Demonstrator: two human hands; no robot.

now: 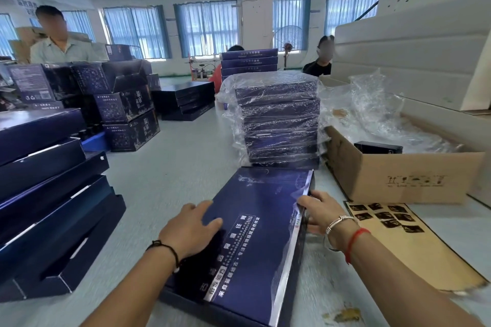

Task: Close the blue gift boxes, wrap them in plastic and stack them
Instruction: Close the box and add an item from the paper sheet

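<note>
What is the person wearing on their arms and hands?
No sleeves or gloves show: both forearms are bare. The left hand has a thin black cord bracelet round its wrist. The right hand has a silver bangle on its wrist, with a red string bracelet just behind it. No rings can be made out.
</note>
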